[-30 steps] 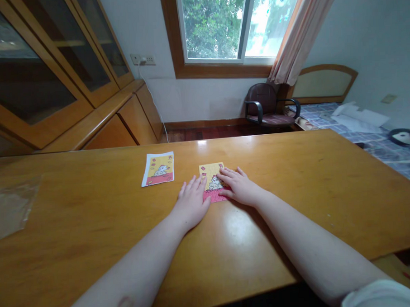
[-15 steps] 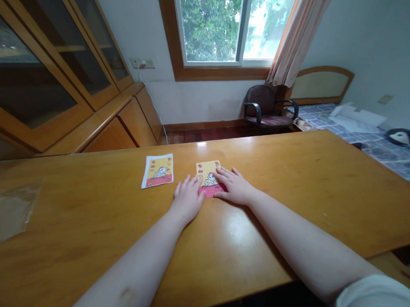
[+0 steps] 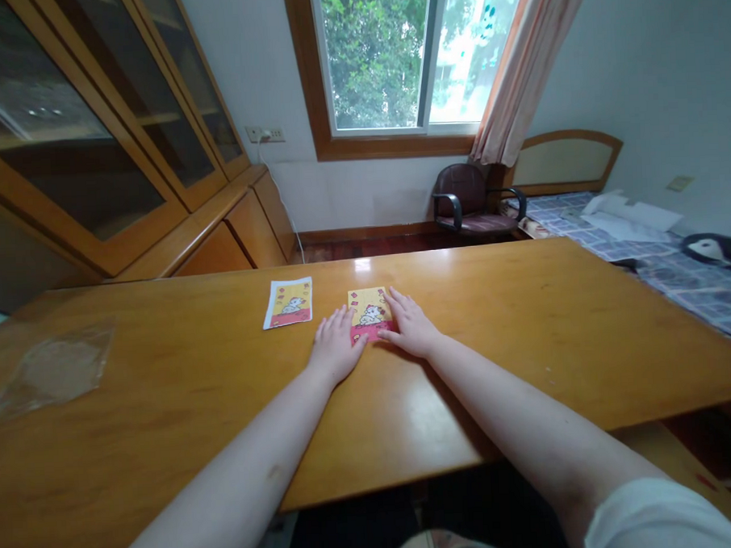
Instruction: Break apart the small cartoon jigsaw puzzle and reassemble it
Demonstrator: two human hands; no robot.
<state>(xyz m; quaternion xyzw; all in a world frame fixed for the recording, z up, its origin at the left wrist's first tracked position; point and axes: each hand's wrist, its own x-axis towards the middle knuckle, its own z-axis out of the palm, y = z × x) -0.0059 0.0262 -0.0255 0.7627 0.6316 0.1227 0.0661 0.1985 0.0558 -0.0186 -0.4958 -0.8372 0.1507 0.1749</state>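
A yellow and pink picture card (image 3: 370,314) with a white cartoon animal lies flat on the wooden table (image 3: 225,377). My left hand (image 3: 337,340) rests along its left edge, fingers stretched out, thumb at the lower left corner. At the right edge lies my right hand (image 3: 409,324), open too, its fingers beside the picture and its thumb over the lower right part. Farther left is a similar picture sheet (image 3: 289,303) with a white border, touched by neither hand.
A clear plastic bag (image 3: 60,364) lies at the table's left. Beyond the table are a glass-door cabinet (image 3: 175,218), an office chair (image 3: 468,201), and a bed (image 3: 642,238) with white paper on it.
My right hand has shifted toward the card's right edge, so more of the picture shows. The left hand stays at its left edge. The camera view has tilted slightly.
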